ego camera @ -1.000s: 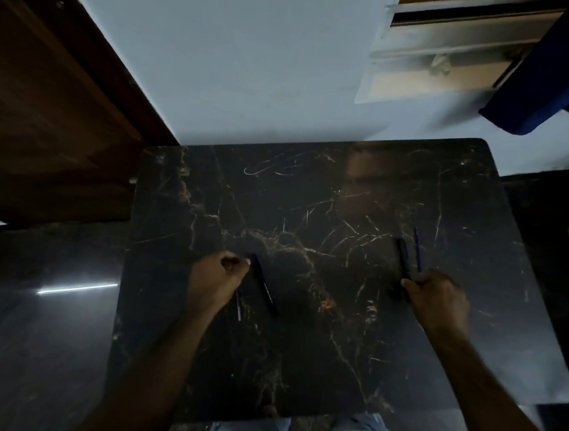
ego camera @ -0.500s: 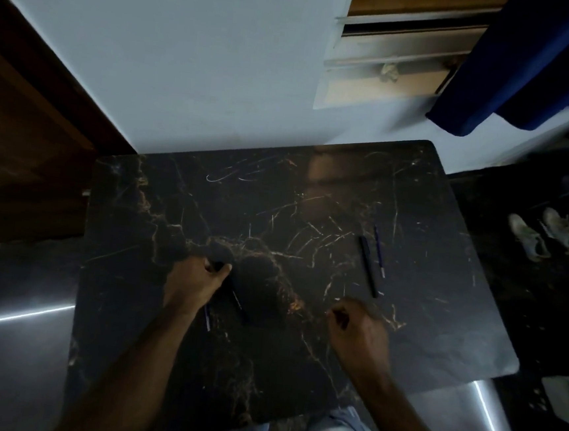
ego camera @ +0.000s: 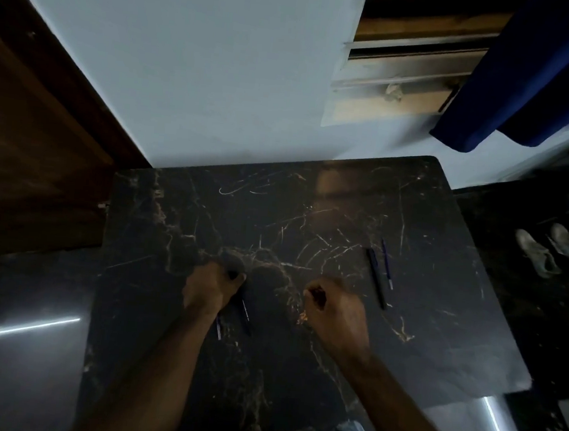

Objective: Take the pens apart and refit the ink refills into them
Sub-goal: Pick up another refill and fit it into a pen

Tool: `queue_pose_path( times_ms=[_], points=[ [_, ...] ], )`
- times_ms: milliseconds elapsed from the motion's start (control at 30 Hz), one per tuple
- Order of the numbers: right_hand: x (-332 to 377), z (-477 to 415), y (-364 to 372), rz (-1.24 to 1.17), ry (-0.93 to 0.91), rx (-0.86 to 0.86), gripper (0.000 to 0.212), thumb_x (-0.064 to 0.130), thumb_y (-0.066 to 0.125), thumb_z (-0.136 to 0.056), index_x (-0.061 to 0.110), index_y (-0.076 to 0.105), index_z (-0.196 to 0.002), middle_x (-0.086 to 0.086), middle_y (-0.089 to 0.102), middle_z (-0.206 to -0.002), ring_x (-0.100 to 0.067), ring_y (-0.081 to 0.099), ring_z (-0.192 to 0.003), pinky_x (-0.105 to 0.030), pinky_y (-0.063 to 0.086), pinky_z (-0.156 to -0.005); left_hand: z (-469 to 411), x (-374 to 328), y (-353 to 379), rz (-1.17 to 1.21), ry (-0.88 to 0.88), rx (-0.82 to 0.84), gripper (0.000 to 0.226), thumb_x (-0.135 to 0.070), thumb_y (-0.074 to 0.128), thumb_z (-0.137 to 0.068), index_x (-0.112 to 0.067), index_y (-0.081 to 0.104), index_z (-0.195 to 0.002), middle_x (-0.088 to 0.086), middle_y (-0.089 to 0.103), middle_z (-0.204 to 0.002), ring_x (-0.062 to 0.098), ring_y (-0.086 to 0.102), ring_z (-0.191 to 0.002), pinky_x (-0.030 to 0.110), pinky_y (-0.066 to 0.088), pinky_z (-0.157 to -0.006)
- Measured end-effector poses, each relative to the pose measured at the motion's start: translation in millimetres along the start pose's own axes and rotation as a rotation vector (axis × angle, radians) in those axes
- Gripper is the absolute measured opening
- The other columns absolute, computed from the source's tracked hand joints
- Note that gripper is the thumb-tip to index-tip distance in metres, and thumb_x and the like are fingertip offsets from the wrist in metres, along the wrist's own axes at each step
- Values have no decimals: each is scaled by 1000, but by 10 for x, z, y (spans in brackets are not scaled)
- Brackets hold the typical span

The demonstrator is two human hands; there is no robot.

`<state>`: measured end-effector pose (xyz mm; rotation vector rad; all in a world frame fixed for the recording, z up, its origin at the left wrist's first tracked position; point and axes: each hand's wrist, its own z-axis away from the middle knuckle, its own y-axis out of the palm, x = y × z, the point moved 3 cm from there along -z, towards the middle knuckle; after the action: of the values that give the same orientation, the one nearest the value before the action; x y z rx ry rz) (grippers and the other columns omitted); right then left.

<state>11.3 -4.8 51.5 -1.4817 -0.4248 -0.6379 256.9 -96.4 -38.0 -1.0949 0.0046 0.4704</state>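
- Since a second ago the right hand (ego camera: 335, 311) has left the pair of pen parts at the worktop's 3 o'clock side and come in toward the middle; those parts stayed where they lay.
- That pair, a dark pen barrel (ego camera: 376, 279) and a thin blue refill (ego camera: 386, 263), lies side by side, just apart, at about 1 o'clock from the right hand.
- Left hand (ego camera: 213, 288), at 9 o'clock from the right, is curled with its fingers closed on the top of a dark pen (ego camera: 245, 315); a second thin piece (ego camera: 218, 328) pokes out beneath it toward 6 o'clock.
- Right hand is loosely fisted; whether it holds anything I cannot tell.
- Black marble-patterned worktop (ego camera: 436, 349) carries everything.
- A blue curtain (ego camera: 543, 73) hangs at 1 o'clock, and shoes (ego camera: 555, 252) sit on the floor at 3 o'clock.
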Motion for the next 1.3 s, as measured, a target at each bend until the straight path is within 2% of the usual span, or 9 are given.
queue_pose_path(
  times_ms=[133,267,400,500,600,833,967,1133,1300],
  points=[
    [100,67,138,-15,-34,33,4,23,71,-95,25,68,-93,8,65,-86,-5,61,-69,-19,49,-61,-3,-16,-10,5,33,45,47,-64,70,-86,-19,83,-90,10,82,-98,32,77,-95,31,53,-74],
    [158,127,224,-47,-51,62,1,22,70,-95,24,70,-96,7,68,-87,-7,65,-72,-29,58,-64,12,-22,-58,70,35,92,50,-65,69,-85,-17,82,-86,6,81,-87,28,78,-86,31,57,-74],
    [282,80,171,-93,-45,99,11,26,65,-99,24,70,-109,8,67,-101,-3,63,-84,-24,55,-73,163,-164,-272,293,95,132,35,-48,76,-91,-20,79,-71,-4,77,-64,13,76,-62,34,65,-68],
    [485,-16,-2,-129,-90,114,21,29,57,-105,18,66,-120,2,65,-110,-10,63,-92,-31,56,-77,499,-363,-676,493,326,93,12,-37,78,-93,-30,78,-84,-14,79,-76,5,76,-68,28,63,-64],
    [770,-86,-259,-176,-173,154,21,27,53,-107,16,66,-119,3,64,-97,-8,60,-80,-22,49,-65,943,-539,-1109,801,526,180,10,-24,74,-98,-33,78,-100,-10,81,-94,13,80,-81,24,62,-58],
    [1286,30,-785,-303,-366,83,28,29,39,-112,19,62,-101,10,53,-78,-12,54,-68,-31,43,-57,1376,-607,-1700,1117,709,192,16,-19,70,-97,-11,76,-108,7,78,-93,21,76,-77,31,61,-54],
    [1337,56,-852,-210,-385,-30,22,25,45,-111,18,65,-105,9,54,-69,-12,53,-55,-28,41,-47,1470,-583,-1641,1239,720,180,13,-17,67,-101,-9,75,-106,9,74,-89,22,71,-71,29,57,-50],
    [1329,49,-792,-175,-343,-41,26,38,46,-110,21,65,-105,6,55,-61,-12,52,-46,-36,44,-42,1500,-568,-1486,1333,696,73,18,-19,65,-101,-9,75,-112,8,75,-89,18,72,-73,28,57,-48],
    [1074,136,-715,-272,-179,116,33,60,39,-106,33,55,-97,-1,57,-64,-16,55,-52,-45,48,-50,983,-329,-1175,1441,314,50,16,-26,66,-105,-17,79,-104,5,78,-88,13,71,-66,25,56,-46]
  ],
)
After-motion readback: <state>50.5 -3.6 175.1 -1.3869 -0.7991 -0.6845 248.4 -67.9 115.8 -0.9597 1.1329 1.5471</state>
